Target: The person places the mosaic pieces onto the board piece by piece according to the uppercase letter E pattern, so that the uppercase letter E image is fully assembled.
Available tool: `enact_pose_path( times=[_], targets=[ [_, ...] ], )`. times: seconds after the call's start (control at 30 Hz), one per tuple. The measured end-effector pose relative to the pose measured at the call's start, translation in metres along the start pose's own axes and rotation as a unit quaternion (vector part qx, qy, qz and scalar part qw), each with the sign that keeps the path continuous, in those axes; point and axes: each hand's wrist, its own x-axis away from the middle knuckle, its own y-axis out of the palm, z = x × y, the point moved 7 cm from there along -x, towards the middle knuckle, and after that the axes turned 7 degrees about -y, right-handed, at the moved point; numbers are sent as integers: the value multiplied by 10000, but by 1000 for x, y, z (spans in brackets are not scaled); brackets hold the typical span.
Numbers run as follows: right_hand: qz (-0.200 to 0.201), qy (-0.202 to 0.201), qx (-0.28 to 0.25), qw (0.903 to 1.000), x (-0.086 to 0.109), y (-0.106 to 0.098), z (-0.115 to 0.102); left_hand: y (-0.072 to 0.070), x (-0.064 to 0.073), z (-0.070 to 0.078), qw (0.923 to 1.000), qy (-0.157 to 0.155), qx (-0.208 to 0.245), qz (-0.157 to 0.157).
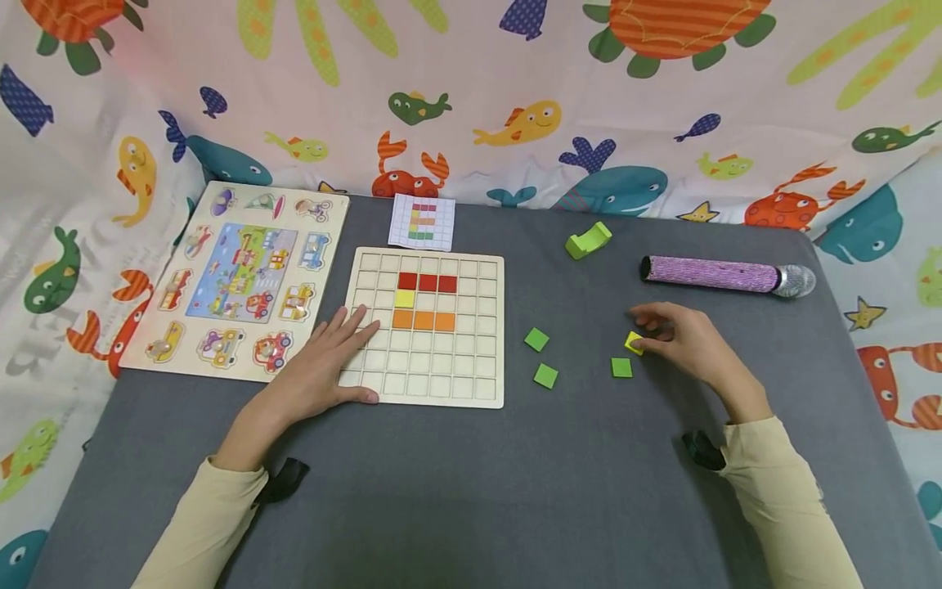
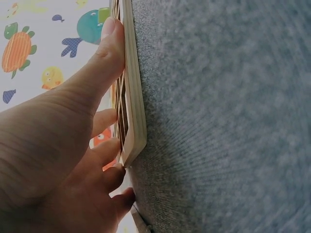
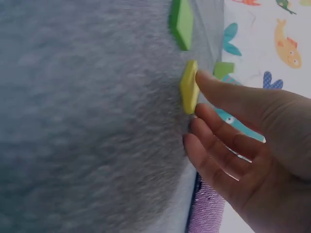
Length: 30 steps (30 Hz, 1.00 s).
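Note:
My left hand [image 1: 320,360] rests on the left edge of a wooden grid board [image 1: 478,393], fingers spread and thumb along the near edge. In the left wrist view the thumb [image 2: 111,48] lies against the board's rim [image 2: 136,116]. On the grid sit a row of red tiles [image 1: 427,283], a yellow tile [image 1: 405,298] below, then a row of orange tiles [image 1: 423,320]. At right, my right hand [image 1: 684,339] pinches another yellow tile [image 3: 189,87] by its edge, low at the cloth. Beside it lies a green tile [image 1: 621,368].
Two more green tiles, one farther [image 1: 536,339] and one nearer [image 1: 545,376], lie right of the board. A pattern card [image 1: 441,237] sits behind it. A picture puzzle [image 1: 169,327] stands left, a curved green block [image 1: 589,241] and a sparkly purple microphone [image 1: 710,274] at back right.

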Motion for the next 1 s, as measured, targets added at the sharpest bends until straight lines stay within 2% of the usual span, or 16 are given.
enact_pose_path(
  times=[0.23, 0.37, 0.57, 0.8, 1.0],
  targets=[
    [-65, 250, -69, 9996, 2, 3, -3, 1, 0, -1, 10000, 72, 21, 49],
    [-189, 42, -23, 9998, -5, 3, -11, 0, 0, -1, 10000, 79, 17, 56],
    [-146, -205, -114, 9996, -17, 5, -27, 0, 1, -1, 10000, 44, 30, 40],
    [48, -576, -427, 9974, -37, 10, -52, 0, 0, 0, 10000, 59, 43, 32],
    [21, -789, -608, 9950, -59, 22, -79, 0, 0, -1, 10000, 61, 65, 38]
  ],
)
